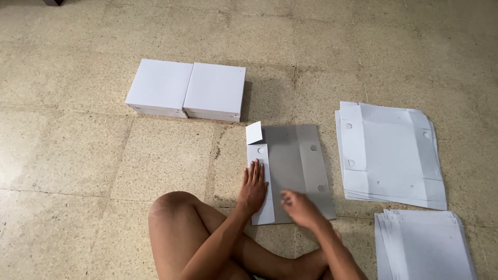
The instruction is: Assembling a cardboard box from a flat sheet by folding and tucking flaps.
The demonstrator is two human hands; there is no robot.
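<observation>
A flat grey cardboard box blank (293, 161) lies on the floor in front of my crossed legs. Its left side flap is folded over, showing white, and a small white corner tab (254, 133) stands up at the far left. My left hand (252, 187) presses flat on that folded white flap, fingers spread. My right hand (300, 206) rests on the near edge of the grey blank, blurred, fingers curled loosely with nothing held in them.
Two finished white boxes (187, 89) sit side by side at the far left. A stack of white unfolded blanks (389, 155) lies to the right, and another stack of white sheets (423, 246) lies near right. The floor is beige tile.
</observation>
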